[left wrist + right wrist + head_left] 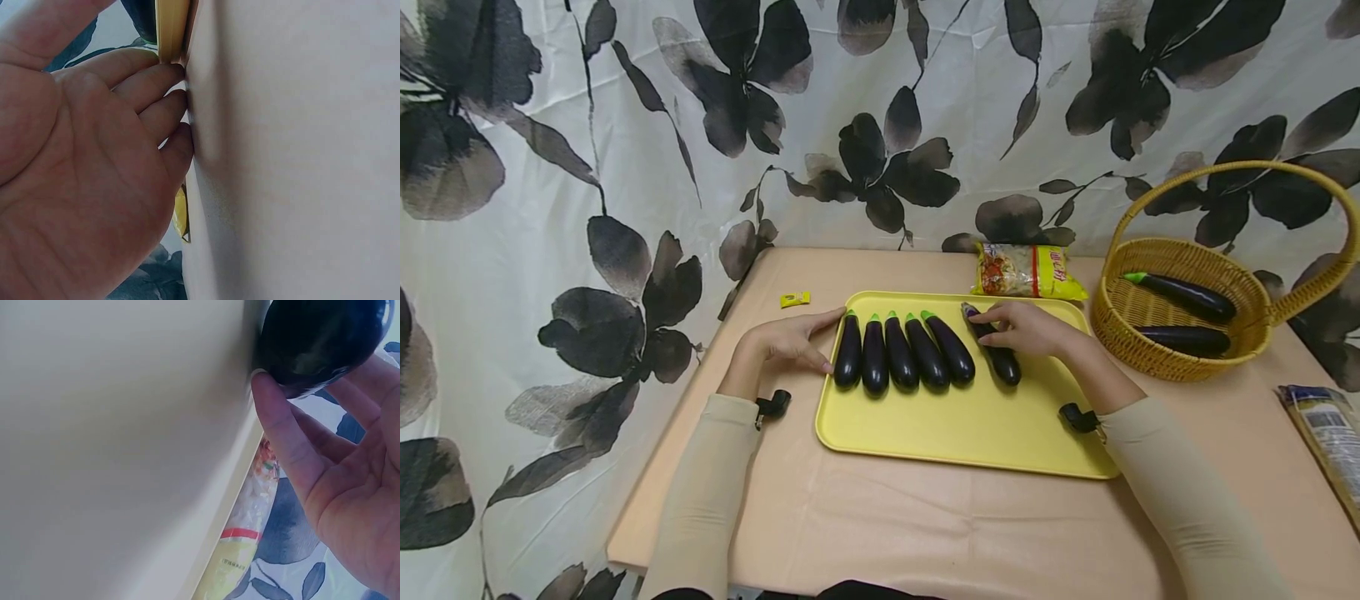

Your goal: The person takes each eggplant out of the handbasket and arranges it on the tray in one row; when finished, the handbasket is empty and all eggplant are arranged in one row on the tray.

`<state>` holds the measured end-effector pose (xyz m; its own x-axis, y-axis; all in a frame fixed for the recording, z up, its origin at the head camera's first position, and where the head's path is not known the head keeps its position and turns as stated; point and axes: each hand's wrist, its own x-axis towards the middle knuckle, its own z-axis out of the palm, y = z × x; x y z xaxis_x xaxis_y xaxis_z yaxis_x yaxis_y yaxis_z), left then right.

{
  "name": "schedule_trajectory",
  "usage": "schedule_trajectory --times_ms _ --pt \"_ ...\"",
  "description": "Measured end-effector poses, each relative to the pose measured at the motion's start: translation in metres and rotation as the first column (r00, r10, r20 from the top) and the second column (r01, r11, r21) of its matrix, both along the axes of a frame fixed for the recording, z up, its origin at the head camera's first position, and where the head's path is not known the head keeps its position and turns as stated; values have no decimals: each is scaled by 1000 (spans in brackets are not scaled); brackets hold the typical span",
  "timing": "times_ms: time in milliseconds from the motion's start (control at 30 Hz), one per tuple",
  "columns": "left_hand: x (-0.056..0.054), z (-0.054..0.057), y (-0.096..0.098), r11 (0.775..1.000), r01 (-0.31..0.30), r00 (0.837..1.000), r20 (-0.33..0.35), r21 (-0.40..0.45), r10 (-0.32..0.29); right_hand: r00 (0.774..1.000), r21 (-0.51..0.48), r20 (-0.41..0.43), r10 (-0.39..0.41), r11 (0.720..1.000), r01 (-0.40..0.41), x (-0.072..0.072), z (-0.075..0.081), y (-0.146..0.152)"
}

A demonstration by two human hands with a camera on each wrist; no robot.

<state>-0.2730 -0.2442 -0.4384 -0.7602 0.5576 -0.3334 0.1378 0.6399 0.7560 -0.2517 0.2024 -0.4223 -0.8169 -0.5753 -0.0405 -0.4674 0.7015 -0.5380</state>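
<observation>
My right hand (1026, 327) pinches a dark purple eggplant (1004, 367) near its stem end, over the right part of a yellow tray (925, 425). In the right wrist view, the thumb lies against that eggplant (319, 344). Several more eggplants (902, 354) lie side by side on the tray's left half, green stem ends pointing away. At the tray's left edge rests my left hand (782, 340), its fingers fairly straight. The left wrist view has these fingers (150, 87) reaching the tray's rim (170, 31) and holding nothing.
A wicker basket (1172, 254) with a tall handle stands right of the tray, two eggplants (1183, 339) inside. Behind the tray lies a clear-and-yellow food packet (1030, 271). A small yellow packet (795, 299) is at the left, another bag (1326, 442) at the right edge.
</observation>
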Motion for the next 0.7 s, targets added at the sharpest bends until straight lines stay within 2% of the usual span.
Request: schedule_trajectory --times_ms 333,433,533,700 --pt "2 0 0 1000 6 1000 -3 11 -6 1000 -40 21 -15 999 16 5 4 -1" --pt "2 1 0 1000 4 1000 -7 13 -4 1000 -51 -3 -25 998 24 10 11 2" --pt "1 0 0 1000 7 1000 -8 16 -7 997 -48 -64 -36 998 33 16 20 7" --pt "2 0 0 1000 17 1000 -10 23 -17 990 -99 -125 -64 994 51 26 38 18"
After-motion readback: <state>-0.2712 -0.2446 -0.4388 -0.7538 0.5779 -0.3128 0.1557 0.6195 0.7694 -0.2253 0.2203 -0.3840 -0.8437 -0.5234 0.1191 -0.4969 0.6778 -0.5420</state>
